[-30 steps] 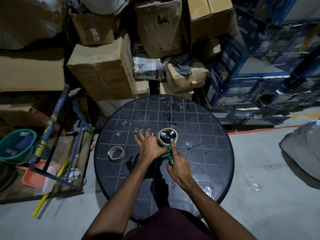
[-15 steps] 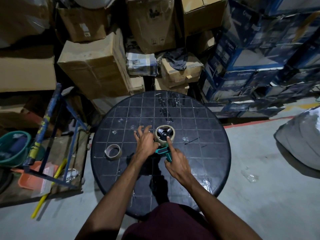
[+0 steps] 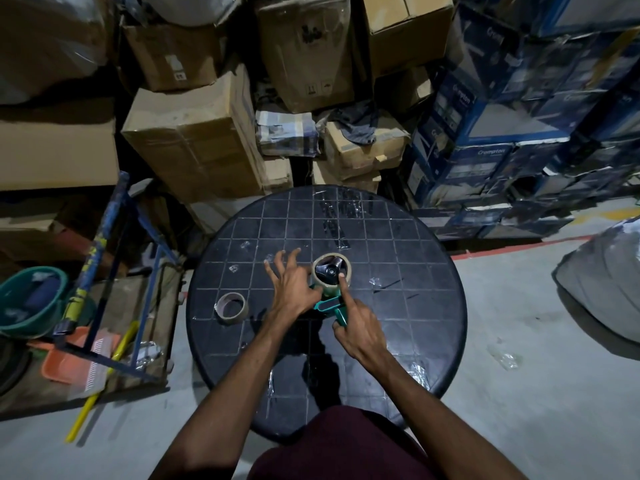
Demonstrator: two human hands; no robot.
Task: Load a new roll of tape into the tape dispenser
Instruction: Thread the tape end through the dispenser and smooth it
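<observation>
With the roll of tape (image 3: 331, 270) seated on the tape dispenser (image 3: 333, 306) at table (image 3: 433, 306) centre, the right hand (image 3: 360, 332) gripped its handle, forefinger on the roll, and the left hand (image 3: 292, 285), fingers splayed at nine o'clock, apparently steadied it; threading the free end likely came next.

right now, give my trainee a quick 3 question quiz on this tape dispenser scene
1. True or false: a tape roll already sits on the green dispenser.
2. Which hand grips the dispenser handle? A) left hand B) right hand
3. Fill in: a spare roll lies on the round table to the person's ____.

Key: 1 true; 2 B; 3 left
</observation>
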